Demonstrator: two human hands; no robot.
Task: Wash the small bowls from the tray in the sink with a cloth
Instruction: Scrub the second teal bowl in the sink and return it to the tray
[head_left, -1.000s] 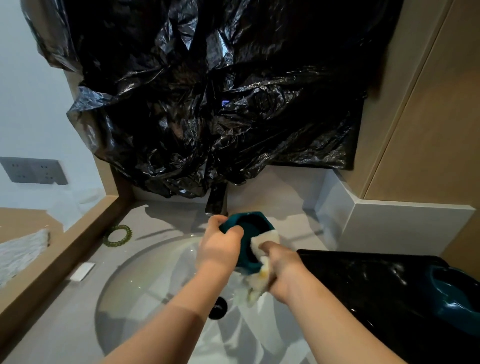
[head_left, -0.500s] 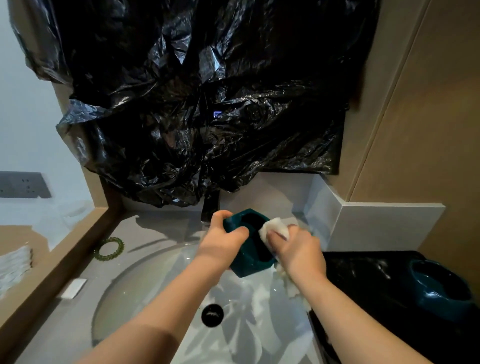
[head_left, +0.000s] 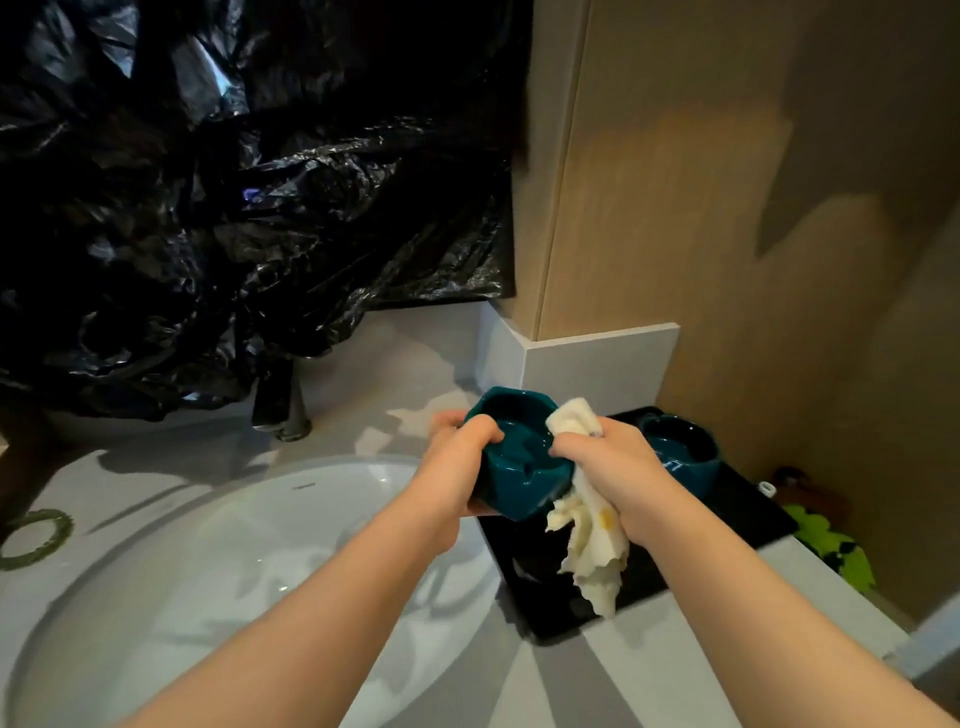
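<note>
Two bowls: held bowl (head_left: 522, 470) gripped by left hand (head_left: 454, 467); second bowl (head_left: 681, 448) on tray (head_left: 748, 519), its 3 o'clock; right hand (head_left: 610, 465) clutches one cloth (head_left: 592, 551)

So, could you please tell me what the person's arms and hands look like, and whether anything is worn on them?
Both the left hand and the right hand are bare, with no gloves. The forearms are bare too as far as the frame shows; no sleeves are in view. No watch, bracelet or ring is visible.

Dim warm light, sharp shadows across the sink (head_left: 218, 519), black plastic (head_left: 208, 208) underexposed, wide-angle bending at edges
</note>
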